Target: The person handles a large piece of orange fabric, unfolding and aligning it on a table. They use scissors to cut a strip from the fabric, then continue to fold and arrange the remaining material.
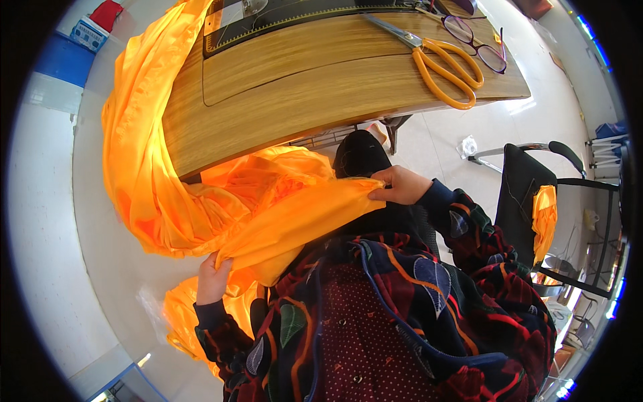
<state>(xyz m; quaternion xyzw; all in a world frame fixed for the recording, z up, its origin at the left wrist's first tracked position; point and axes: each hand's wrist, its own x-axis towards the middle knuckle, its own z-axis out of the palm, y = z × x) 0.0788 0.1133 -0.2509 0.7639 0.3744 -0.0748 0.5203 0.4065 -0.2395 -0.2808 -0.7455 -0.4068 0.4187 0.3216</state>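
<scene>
The left grip (213, 280) and right grip (402, 185) both pinch the orange cloth (295, 221), stretched between them (scissors (420, 47) lie on the table (301, 74)).

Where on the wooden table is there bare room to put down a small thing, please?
The widest bare patch of the wooden table lies between the orange cloth at left, the black plate behind and the scissors at right. The far right is crowded: glasses lie close by the scissors' handles.
</scene>
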